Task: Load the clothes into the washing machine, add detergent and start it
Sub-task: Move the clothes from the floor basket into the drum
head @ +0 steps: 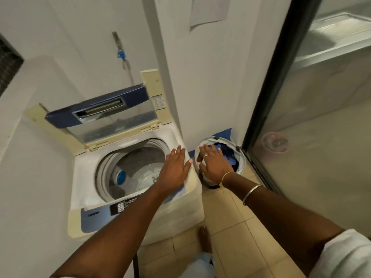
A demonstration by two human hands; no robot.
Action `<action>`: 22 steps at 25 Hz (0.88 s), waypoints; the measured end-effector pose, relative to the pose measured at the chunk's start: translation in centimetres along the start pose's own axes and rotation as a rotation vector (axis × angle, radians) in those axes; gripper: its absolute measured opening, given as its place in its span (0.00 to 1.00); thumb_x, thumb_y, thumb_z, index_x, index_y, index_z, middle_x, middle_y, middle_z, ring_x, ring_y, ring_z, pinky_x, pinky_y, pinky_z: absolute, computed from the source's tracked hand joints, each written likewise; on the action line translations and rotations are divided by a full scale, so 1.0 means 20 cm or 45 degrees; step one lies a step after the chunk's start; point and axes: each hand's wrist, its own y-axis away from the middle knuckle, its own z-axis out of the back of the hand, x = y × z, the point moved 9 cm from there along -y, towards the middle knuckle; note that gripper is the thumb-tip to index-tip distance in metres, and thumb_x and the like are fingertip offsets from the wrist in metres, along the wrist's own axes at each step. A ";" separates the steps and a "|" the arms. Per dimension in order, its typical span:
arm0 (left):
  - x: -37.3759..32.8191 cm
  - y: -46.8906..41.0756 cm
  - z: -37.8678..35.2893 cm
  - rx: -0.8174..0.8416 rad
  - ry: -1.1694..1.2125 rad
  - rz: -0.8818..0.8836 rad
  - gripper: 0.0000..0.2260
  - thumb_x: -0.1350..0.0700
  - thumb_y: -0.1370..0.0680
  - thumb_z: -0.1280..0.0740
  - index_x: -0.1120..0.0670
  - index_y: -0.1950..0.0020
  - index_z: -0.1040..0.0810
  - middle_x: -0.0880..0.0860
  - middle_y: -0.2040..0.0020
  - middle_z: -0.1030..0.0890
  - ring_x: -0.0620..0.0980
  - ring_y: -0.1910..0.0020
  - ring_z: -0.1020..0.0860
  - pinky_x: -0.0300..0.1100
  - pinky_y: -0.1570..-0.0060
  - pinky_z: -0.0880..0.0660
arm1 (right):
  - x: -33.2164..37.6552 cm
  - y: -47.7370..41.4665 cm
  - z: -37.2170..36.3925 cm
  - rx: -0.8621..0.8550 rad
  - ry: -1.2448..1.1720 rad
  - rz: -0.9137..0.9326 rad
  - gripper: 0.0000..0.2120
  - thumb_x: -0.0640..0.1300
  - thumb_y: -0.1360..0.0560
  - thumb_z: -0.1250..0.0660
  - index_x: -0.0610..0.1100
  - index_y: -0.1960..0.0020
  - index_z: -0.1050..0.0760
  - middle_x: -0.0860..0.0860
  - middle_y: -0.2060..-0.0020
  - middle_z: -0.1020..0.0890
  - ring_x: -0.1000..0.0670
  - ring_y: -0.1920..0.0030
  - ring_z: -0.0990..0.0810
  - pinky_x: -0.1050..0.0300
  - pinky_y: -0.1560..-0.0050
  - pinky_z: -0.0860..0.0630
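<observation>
Both hands [175,167] [214,165] flat, R over laundry basket [242,157].

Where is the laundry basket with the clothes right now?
The laundry basket stands on the tiled floor just right of the open washing machine, against the white wall. The right hand reaches over its opening.

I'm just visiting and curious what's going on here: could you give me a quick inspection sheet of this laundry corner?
Surface: tiled floor, beige.
Job's things: washing machine, lid raised, drum looks empty of clothes; laundry basket beside it on the floor, blue clothes inside.
Clutter: nothing seen.
Hands: left hand flat over the machine's right edge; right hand spread over the basket; neither holds anything.
Cables: hose on the wall behind.
Surroundings: white wall, glass door at right.
</observation>
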 end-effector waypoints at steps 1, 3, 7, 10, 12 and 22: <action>-0.05 -0.10 -0.03 0.015 0.005 -0.031 0.27 0.43 0.15 0.51 0.53 0.19 0.48 0.53 0.19 0.49 0.54 0.20 0.51 0.48 0.24 0.57 | -0.08 -0.04 0.01 0.002 0.003 -0.030 0.31 0.55 0.17 0.50 0.45 0.20 0.55 0.45 0.20 0.52 0.43 0.21 0.57 0.43 0.23 0.57; -0.14 -0.30 -0.09 0.042 0.017 -0.099 0.26 0.45 0.15 0.51 0.55 0.20 0.46 0.55 0.19 0.47 0.55 0.20 0.49 0.50 0.23 0.54 | -0.25 -0.14 0.03 0.024 0.018 -0.086 0.31 0.54 0.17 0.48 0.46 0.20 0.56 0.45 0.20 0.53 0.42 0.21 0.57 0.42 0.22 0.55; -0.21 -0.66 -0.25 0.094 0.018 -0.147 0.23 0.50 0.15 0.49 0.57 0.21 0.44 0.58 0.20 0.43 0.59 0.21 0.45 0.51 0.24 0.49 | -0.55 -0.35 0.03 0.052 0.052 -0.192 0.35 0.54 0.19 0.41 0.46 0.20 0.54 0.45 0.21 0.51 0.41 0.21 0.53 0.42 0.23 0.48; -0.23 -0.91 -0.40 0.156 -0.059 -0.203 0.26 0.52 0.17 0.42 0.57 0.21 0.44 0.58 0.21 0.40 0.59 0.23 0.40 0.52 0.25 0.46 | -0.76 -0.48 -0.01 0.078 0.024 -0.274 0.38 0.53 0.22 0.36 0.46 0.20 0.53 0.46 0.21 0.49 0.42 0.21 0.52 0.43 0.23 0.47; -0.23 -1.04 -0.48 0.202 -0.101 -0.210 0.27 0.52 0.18 0.41 0.58 0.21 0.44 0.58 0.22 0.40 0.58 0.23 0.39 0.52 0.25 0.44 | -0.88 -0.56 -0.07 0.116 0.059 -0.309 0.37 0.53 0.22 0.35 0.47 0.20 0.52 0.46 0.21 0.49 0.41 0.22 0.51 0.43 0.23 0.45; -0.15 -1.50 -1.05 0.458 -0.021 -0.010 0.30 0.55 0.19 0.39 0.57 0.20 0.46 0.57 0.21 0.40 0.56 0.23 0.39 0.52 0.24 0.44 | -1.33 -0.96 -0.46 0.401 -0.169 -0.335 0.38 0.50 0.19 0.39 0.46 0.20 0.60 0.46 0.20 0.56 0.42 0.21 0.56 0.46 0.23 0.49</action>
